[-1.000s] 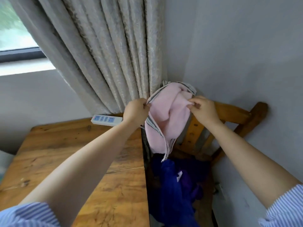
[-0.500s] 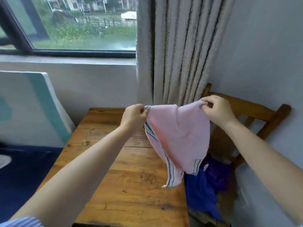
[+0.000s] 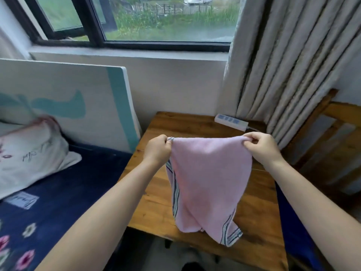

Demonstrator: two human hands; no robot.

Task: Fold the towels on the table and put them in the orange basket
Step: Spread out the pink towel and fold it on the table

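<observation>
Pink towel (image 3: 209,178) hangs over the wooden worktop (image 3: 154,194), its striped lower end touching the near edge. Left hand (image 3: 159,151) and right hand (image 3: 260,148) each pinch a top corner, grip closed, spreading it flat, evidently to fold. Power strip (image 3: 231,122) lies at the far right corner.

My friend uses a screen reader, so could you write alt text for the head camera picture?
Two bare hands hold a pink towel stretched by its top corners above a wooden table, the left hand and right hand each pinching a corner. A white power strip lies at the table's far edge, under a window.
</observation>
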